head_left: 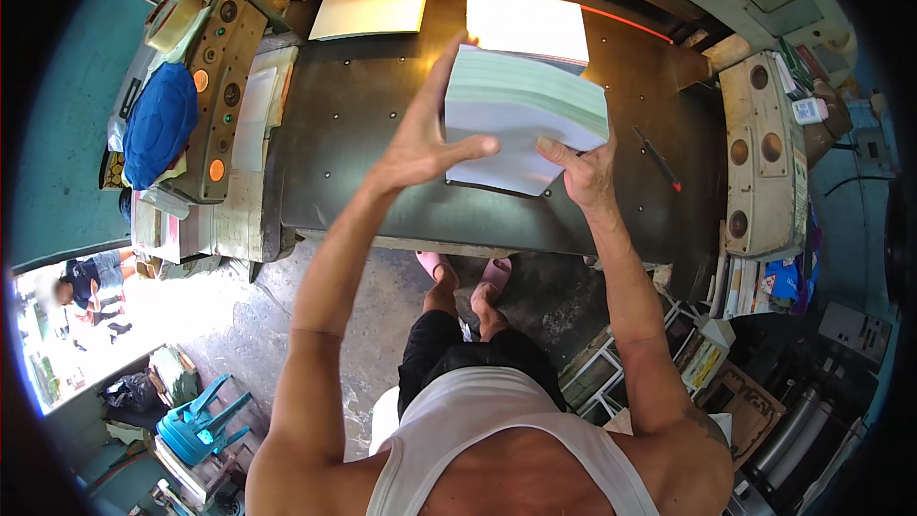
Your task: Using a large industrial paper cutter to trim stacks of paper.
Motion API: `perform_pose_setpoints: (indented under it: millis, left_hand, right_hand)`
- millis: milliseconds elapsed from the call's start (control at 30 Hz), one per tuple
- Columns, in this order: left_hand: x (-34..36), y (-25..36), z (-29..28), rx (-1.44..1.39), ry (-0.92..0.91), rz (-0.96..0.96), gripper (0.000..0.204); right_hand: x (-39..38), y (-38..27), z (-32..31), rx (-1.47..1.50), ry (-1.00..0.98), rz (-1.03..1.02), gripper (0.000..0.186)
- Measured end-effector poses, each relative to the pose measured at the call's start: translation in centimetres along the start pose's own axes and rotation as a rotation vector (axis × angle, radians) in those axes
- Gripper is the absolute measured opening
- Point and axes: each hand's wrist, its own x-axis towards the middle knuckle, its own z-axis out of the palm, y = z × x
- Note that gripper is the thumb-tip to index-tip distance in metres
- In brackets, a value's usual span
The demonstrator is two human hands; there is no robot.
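L hand (pixel 420 151) and R hand (pixel 586 170) are holding a thick paper stack (pixel 516 124) by opp. sides, thumbs on its near face, over the dark desk (pixel 349 148). It's prob. weighing a lot, bending, w/ sheets poss. sliding, so needing even squeezing.

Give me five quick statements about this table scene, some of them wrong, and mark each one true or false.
1. The left hand and right hand are at a paper stack. True.
2. The thin tool lies left of it. False: the thin tool lies to its right.
3. The slippers are pink. True.
4. The top worn is black. False: the top is white.
5. Another paper pile lies at the table's back left. True.
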Motion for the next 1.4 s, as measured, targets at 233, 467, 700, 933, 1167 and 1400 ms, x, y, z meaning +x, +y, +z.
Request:
perform_pose_setpoints:
  millis: [233,467,700,933,1167,1400]
  left_hand:
    - [-0.9,-5.2,3.0,-0.067,0.149,-0.123,0.077]
    - [-1.1,-9.7,2.6,-0.013,0.079,-0.012,0.083]
    - [-1.0,-9.6,3.3,-0.124,0.091,-0.043,0.082]
    - [-1.5,-9.6,2.9,0.049,0.065,-0.168,0.088]
    - [5.5,4.3,3.1,0.81,-0.145,0.332,0.112]
    - [9.0,2.8,5.9,1.109,-0.726,-0.072,0.085]
  right_hand:
    - [0.8,2.8,-1.5,-0.173,0.01,0.04,0.063]
    - [1.6,6.3,-1.6,-0.351,0.002,-0.305,0.074]
    - [0.3,7.5,-3.0,-0.286,-0.001,-0.005,0.074]
    - [0.7,6.8,-3.0,-0.249,-0.057,0.034,0.064]
    - [1.0,6.2,-2.9,-0.128,-0.07,-0.01,0.063]
    - [1.2,6.4,-2.2,-0.078,-0.051,-0.05,0.064]
